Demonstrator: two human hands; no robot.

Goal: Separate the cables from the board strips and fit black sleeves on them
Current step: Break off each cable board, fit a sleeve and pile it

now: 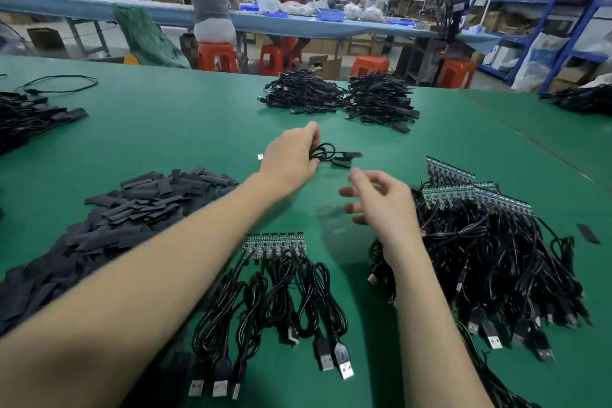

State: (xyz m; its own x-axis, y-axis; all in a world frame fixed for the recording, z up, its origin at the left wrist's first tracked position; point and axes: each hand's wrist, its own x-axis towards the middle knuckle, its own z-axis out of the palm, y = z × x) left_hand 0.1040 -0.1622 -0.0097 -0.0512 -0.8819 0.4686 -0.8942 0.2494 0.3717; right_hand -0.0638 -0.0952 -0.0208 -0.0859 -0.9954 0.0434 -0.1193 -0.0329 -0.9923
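Your left hand [289,159] pinches a coiled cable [323,153] just above the green table [185,129], its sleeved end [344,158] pointing right. Your right hand [381,202] hovers just beside it, fingers loosely spread and holding nothing; it is motion-blurred. Below your hands lies a board strip [275,243] with its cables [281,301] fanned toward you, USB plugs at the near end. To the right sits a heap of strips [463,189] with tangled leads. To the left is a pile of black sleeves [132,209]. Farther back, two bundles of finished cables [341,96] rest side by side. Beyond the table, two people sit at a long bench [99,7].
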